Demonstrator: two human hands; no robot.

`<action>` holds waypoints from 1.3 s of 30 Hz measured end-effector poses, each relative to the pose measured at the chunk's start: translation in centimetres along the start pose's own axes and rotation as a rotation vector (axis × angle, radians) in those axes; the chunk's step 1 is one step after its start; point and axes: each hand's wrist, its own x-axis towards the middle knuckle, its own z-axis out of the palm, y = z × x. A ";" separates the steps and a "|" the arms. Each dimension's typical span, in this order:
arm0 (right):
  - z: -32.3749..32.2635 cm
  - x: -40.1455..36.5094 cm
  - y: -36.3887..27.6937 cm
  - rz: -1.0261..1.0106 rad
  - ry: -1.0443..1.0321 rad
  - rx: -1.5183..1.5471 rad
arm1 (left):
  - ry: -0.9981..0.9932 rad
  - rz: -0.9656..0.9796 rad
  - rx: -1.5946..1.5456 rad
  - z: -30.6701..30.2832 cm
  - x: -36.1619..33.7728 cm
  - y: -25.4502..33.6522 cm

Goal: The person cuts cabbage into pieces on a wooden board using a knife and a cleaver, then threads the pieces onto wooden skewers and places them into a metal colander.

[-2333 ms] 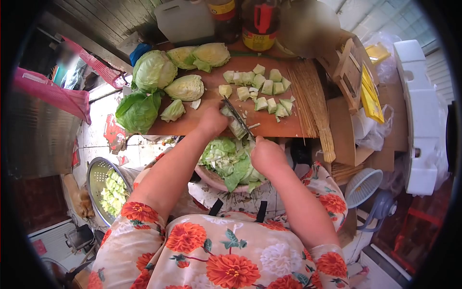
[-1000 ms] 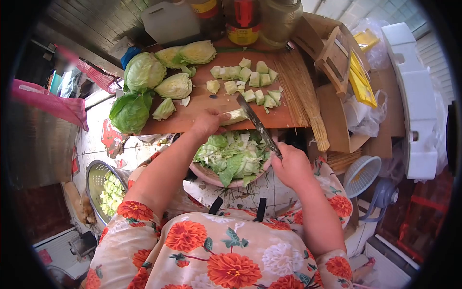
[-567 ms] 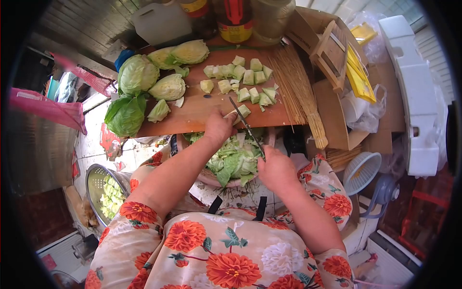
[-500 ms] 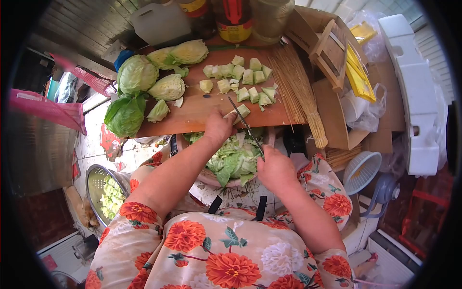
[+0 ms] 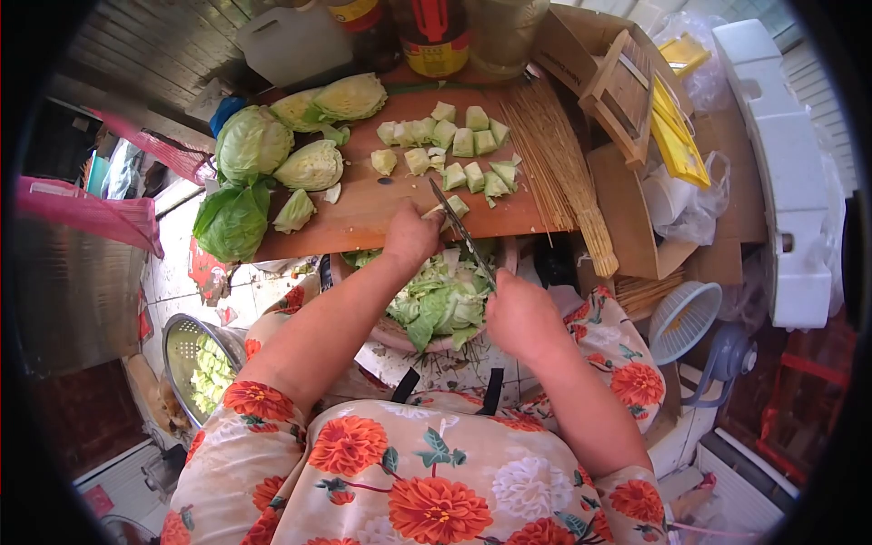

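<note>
Left hand (image 5: 411, 238) pinches cabbage chunk (image 5: 453, 207) at counter's (image 5: 363, 218) near edge, right hand (image 5: 518, 313) fisted round knife (image 5: 460, 228). Blade right beside fingers, so if chunk rolls, probably nicked fingertip. Pieces could miss bowl (image 5: 397, 336) below too.

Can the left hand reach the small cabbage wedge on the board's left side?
Probably yes: only bare board lies between the left hand and the wedge, but it is holding a piece beside the knife.
</note>
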 end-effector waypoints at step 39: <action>0.3 2.4 -1.3 -0.049 0.103 0.002 | 0.017 -0.128 -0.306 -3.3 0.2 2.2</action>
